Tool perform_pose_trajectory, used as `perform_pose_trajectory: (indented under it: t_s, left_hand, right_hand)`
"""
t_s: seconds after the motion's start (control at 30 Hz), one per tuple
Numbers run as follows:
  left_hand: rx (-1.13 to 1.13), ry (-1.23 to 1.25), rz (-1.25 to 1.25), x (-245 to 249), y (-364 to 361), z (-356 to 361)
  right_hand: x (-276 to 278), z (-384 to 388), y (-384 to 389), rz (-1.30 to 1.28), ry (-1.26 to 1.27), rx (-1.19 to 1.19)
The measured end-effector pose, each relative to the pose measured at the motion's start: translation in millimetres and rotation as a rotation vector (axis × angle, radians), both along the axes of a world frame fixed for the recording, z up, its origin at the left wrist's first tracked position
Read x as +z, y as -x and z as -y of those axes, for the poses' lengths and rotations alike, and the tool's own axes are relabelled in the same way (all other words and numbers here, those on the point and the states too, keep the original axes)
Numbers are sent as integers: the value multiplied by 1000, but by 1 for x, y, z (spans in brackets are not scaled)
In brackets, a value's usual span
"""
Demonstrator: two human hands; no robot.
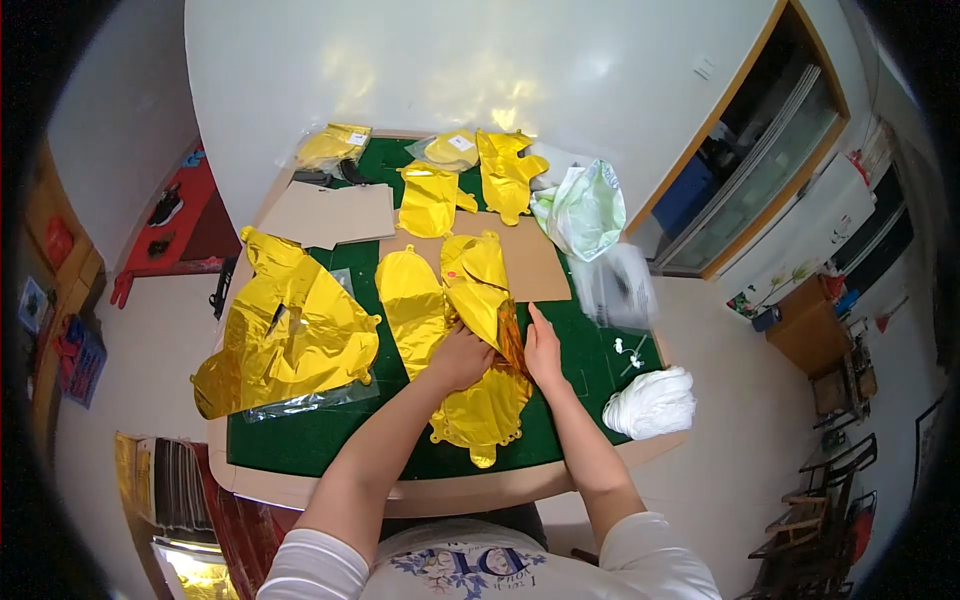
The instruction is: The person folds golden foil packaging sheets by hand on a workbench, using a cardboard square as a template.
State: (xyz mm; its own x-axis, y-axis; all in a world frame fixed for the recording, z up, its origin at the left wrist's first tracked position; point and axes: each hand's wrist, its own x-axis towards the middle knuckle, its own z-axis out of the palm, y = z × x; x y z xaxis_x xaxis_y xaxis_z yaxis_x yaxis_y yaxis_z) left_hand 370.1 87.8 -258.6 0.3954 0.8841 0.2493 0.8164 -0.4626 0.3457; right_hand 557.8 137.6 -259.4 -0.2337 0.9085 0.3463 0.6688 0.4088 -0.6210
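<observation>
A deflated gold foil balloon (410, 295) lies spread and partly folded in the middle of the green-topped table. My left hand (462, 357) rests on its middle, with bent fingers closed on the creased foil; some fingertips are hidden. Along the right edge of the fold, my right hand (542, 345) stands on its side with fingers stretched out, touching or almost touching the foil. Another large flat gold foil balloon (300, 325) lies to the left, on a clear plastic sleeve (310, 400).
Behind lie cardboard sheets (330, 212), more gold foil pieces (510, 170) and bagged foil packs (335, 147). A pale green plastic bag (580, 210) stands at the back right. A white string bundle (650, 403) sits at the right edge of the table (290, 450).
</observation>
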Motion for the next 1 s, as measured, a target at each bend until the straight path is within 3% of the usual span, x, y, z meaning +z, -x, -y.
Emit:
perform_pose_trajectory:
  t_s: [0.1, 0.2, 0.33, 0.37, 0.47, 0.53, 0.6, 0.67, 0.8, 0.9, 1.0]
  left_hand:
    - [7, 9, 4, 0, 1, -2]
    - [12, 1, 24, 0, 0, 0]
    - [-11, -119, 117, -5, 0, -1]
    - [-16, -147, 155, -5, 0, 0]
    - [104, 163, 5, 3, -1, 0]
    - [103, 85, 64, 1, 0, -1]
    - [101, 15, 128, -4, -2, 0]
    - [73, 46, 104, 6, -1, 4]
    - [121, -54, 139, -12, -3, -2]
    - [37, -141, 101, -18, 0, -5]
    - [19, 73, 77, 14, 2, 4]
  right_hand:
    - [32, 26, 3, -86, 49, 106]
    - [53, 60, 8, 310, -38, 270]
    - [28, 48, 12, 257, -82, 127]
    - [25, 48, 12, 193, -43, 153]
    - [49, 55, 25, 11, 112, 260]
    - [50, 48, 17, -87, 260, 379]
    - [35, 24, 8, -249, 118, 202]
    - [26, 3, 1, -51, -2, 54]
    - [14, -8, 4, 122, -92, 202]
    - [16, -3, 5, 260, -47, 280]
    - [9, -2, 3, 320, -94, 300]
